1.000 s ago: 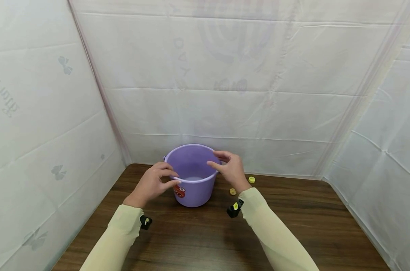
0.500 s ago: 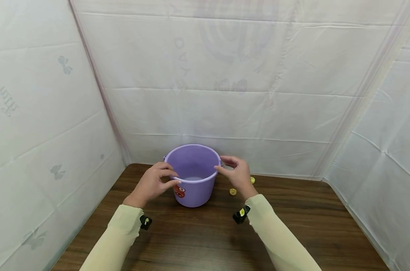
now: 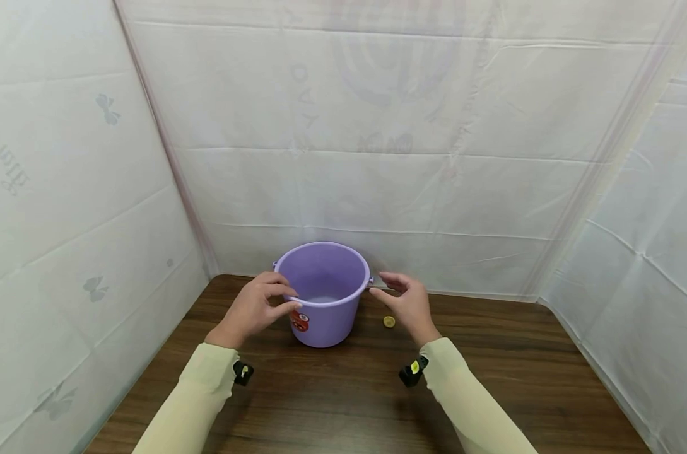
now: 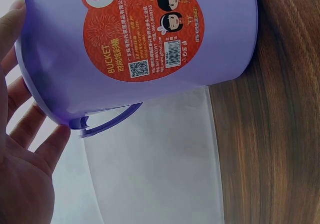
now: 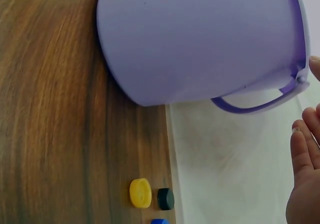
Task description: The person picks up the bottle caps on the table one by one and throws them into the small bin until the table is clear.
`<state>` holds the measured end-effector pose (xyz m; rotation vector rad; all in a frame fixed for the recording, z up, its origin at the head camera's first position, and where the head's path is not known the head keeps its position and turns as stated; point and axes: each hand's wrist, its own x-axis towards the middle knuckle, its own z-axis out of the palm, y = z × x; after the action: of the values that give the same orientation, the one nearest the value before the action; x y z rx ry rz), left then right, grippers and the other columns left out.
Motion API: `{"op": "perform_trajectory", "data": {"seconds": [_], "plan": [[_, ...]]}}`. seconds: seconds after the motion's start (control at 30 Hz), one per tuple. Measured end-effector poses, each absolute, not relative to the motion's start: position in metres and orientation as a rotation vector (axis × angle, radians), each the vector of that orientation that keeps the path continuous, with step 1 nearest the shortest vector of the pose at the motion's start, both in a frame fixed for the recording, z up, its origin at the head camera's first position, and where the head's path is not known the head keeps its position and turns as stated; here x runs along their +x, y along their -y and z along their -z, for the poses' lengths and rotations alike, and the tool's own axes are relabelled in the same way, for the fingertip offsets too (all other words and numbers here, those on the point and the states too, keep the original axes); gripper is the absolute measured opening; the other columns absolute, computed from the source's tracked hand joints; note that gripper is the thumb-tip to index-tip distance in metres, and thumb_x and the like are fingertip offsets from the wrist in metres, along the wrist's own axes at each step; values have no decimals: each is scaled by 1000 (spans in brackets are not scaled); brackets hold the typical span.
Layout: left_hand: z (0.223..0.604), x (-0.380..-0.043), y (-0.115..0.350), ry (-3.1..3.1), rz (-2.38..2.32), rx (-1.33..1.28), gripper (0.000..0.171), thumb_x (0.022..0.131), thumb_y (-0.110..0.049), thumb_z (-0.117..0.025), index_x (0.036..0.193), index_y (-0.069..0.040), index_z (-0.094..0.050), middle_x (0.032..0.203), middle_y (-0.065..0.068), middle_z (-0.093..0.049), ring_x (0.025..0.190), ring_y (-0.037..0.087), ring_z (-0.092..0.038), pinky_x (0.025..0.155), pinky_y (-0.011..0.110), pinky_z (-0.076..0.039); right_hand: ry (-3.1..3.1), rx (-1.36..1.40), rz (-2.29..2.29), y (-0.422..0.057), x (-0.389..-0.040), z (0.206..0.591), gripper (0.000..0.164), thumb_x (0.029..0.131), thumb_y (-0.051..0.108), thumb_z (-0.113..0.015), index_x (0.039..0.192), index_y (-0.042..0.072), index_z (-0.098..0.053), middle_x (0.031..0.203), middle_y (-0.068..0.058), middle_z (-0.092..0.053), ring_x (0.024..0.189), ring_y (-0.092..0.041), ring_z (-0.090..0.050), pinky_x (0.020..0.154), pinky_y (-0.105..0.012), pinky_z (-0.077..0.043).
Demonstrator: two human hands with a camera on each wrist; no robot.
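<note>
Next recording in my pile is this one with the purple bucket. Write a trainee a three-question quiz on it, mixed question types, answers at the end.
1. Multiple choice: the label on the bucket is mostly A) green, B) red, C) black.
2. True or false: the bucket lies tipped over on its side.
3. Fill in: in the head view, the near side of the bucket's rim is gripped by the person's ____.

Key: 1. B. 2. False; it stands upright on the table. 3. left hand.
</note>
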<state>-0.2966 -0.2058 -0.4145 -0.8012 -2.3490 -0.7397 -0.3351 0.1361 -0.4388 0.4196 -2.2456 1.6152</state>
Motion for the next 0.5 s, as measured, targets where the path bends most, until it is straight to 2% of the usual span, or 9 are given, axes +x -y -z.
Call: {"op": "perform_trajectory", "data": {"seconds": [0.17, 0.4, 0.5], "plan": [[414, -296, 205, 2357, 744, -797, 15, 79, -27, -90, 89, -23, -81, 98, -6, -69, 99, 16, -61, 87, 40, -54, 2229, 422, -1596, -144, -334, 444, 44, 79, 28, -90, 117, 11, -76, 120, -8, -75, 116, -28, -70, 101, -43, -56], [415, -297, 205, 2352, 743, -796, 14, 79, -27, -90, 89, -22, -81, 98, -6, -69, 99, 16, -61, 87, 40, -54, 2249, 377, -1596, -155, -332, 453, 44, 78, 30, -91, 116, 12, -77, 118, -8, -76, 114, -27, -70, 101, -51, -54], [415, -297, 206, 2347, 741, -797, 14, 79, -27, -90, 89, -23, -81, 98, -6, -69, 99, 16, -62, 86, 41, -54, 2251, 362, -1590, -159, -330, 455, 44, 78, 30, -91, 115, 12, -77, 118, -9, -76, 114, -30, -70, 101, -53, -53]]}}
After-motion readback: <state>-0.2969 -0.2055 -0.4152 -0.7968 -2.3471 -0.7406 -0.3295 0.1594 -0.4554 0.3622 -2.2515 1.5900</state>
